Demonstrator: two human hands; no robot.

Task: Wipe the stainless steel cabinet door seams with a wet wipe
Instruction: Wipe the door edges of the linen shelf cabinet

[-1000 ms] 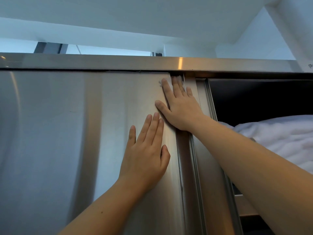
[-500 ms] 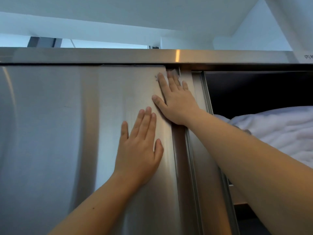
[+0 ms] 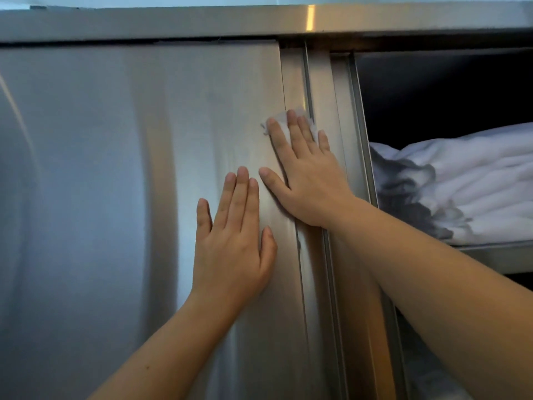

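The right hand point(image 3: 308, 180) lies flat, fingers straight, pressing the wet wipe point(image 3: 279, 118) against the seam point(image 3: 308, 82) at the right edge of the cabinet door point(image 3: 115, 168). The left hand point(image 3: 233, 241), flat and empty, braces the door beside it. Firm fingertip pressure should keep the wipe tracking the groove.

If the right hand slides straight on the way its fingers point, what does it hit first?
Probably the cabinet's top rail. The right hand, flat on the wet wipe, points up along the door seam; only bare steel shows in between.
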